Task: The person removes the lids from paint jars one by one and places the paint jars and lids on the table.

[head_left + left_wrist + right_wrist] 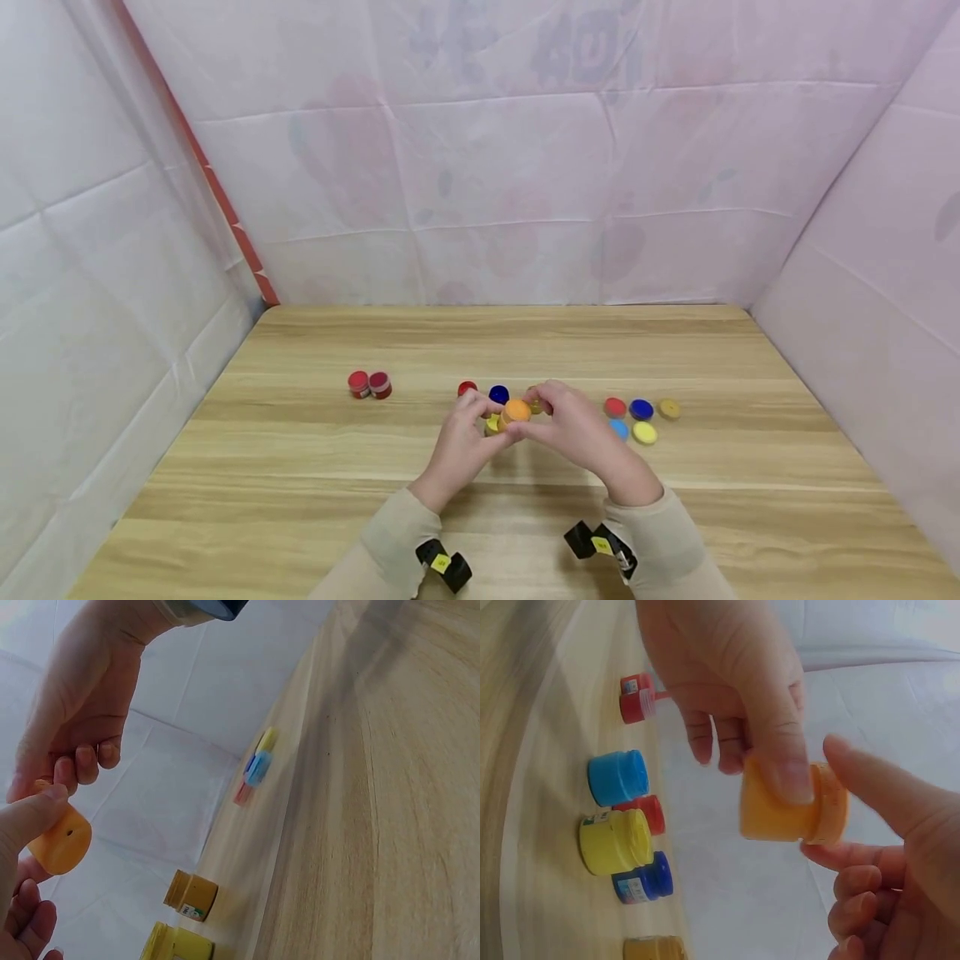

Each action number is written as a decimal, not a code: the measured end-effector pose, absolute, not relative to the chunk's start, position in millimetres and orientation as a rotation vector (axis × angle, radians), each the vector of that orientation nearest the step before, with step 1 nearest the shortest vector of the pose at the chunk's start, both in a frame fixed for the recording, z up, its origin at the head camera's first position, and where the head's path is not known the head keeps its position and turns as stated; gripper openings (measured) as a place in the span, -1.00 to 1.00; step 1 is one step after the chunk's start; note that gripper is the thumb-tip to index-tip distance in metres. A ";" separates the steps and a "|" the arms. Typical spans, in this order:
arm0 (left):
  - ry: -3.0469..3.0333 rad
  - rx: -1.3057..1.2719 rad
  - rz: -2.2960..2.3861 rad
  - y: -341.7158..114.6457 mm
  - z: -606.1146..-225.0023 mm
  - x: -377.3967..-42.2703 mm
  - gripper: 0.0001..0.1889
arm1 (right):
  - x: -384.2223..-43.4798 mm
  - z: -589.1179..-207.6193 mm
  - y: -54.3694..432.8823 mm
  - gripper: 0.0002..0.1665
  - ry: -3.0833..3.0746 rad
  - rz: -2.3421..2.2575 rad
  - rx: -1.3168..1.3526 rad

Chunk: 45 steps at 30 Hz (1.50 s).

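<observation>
Above the table, both hands meet on a small orange paint jar (514,419). My left hand (459,440) grips the jar body (765,817) between thumb and fingers. On the other side, the thumb and index finger of my right hand (576,430) pinch the jar's orange lid (831,802), which sits on the jar. In the right wrist view the jar lies tilted sideways between the hands. Behind and below them stand lidless-looking jars: yellow (615,841), light blue (616,778), dark blue (645,881), red (467,387) and ochre (196,896).
Right of the hands lie several loose lids: red (615,407), dark blue (641,409), ochre (669,408), light blue (618,428) and yellow (644,432). Two reddish jars (380,385) stand together at the left. Pale cloth walls (487,167) surround the wooden table (300,467).
</observation>
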State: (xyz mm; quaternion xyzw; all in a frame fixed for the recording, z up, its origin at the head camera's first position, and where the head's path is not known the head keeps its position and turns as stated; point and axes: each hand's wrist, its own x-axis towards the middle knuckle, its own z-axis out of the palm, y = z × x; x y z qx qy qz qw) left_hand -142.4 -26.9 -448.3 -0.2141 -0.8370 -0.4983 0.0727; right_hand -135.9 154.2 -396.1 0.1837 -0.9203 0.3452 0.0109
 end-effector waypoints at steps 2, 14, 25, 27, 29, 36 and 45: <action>-2.510 -0.652 -1.494 -26.8 -448.1 -142.3 -0.61 | -136.1 -396.2 154.3 -0.56 -2.869 1.057 0.574; -2.529 -0.664 -1.453 -26.5 -447.8 -141.8 -0.62 | -136.0 -394.6 155.6 -0.58 -2.855 1.074 0.559; -2.531 -0.671 -1.417 -26.7 -447.7 -140.8 -0.64 | -134.9 -394.2 155.2 -0.54 -2.891 1.044 0.568; -2.536 -0.677 -1.402 -26.5 -447.8 -141.0 -0.65 | -135.1 -394.8 155.8 -0.60 -2.878 1.034 0.592; -2.542 -0.683 -1.379 -26.5 -448.2 -141.2 -0.64 | -135.0 -395.4 156.5 -0.62 -2.867 1.028 0.621; -2.537 -0.682 -1.360 -25.5 -448.8 -140.4 -0.64 | -134.1 -396.7 154.0 -0.52 -2.893 0.984 0.550; -2.549 -0.707 -1.389 -25.2 -450.7 -141.7 -0.67 | -134.8 -396.3 156.6 -0.66 -2.865 1.014 0.685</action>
